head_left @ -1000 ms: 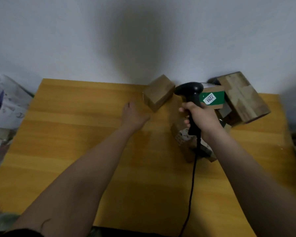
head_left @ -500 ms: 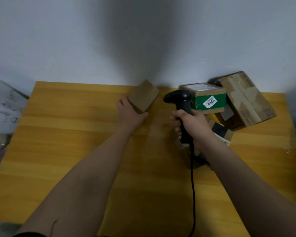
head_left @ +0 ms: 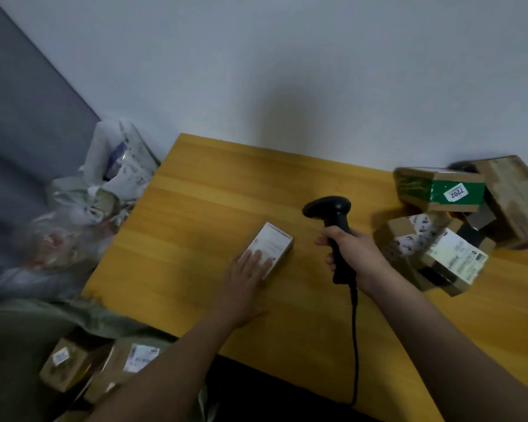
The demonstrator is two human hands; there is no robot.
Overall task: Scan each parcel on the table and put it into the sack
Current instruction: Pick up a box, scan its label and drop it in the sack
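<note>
Both bare forearms reach forward from the near edge over the wooden table (head_left: 195, 208). The left hand (head_left: 244, 284) lies palm down with its fingers straight and spread, resting flat on the near end of a small parcel (head_left: 273, 246) whose white label faces up; the parcel lies flat on the table and extends away from the fingertips. To the right of that hand, well apart from it, the right hand (head_left: 352, 254) is curled tight round the grip of a black scanner (head_left: 333, 220), held upright, its head pointing left above the parcel and its cable trailing back toward the near edge. Just right of the right hand and beyond it sits a heap of cardboard parcels (head_left: 439, 239), one with green tape. Below the left forearm, off the table's left edge, the sack (head_left: 19, 330) holds two labelled boxes (head_left: 104, 367). Farther left lie crumpled plastic bags (head_left: 104, 193).
</note>
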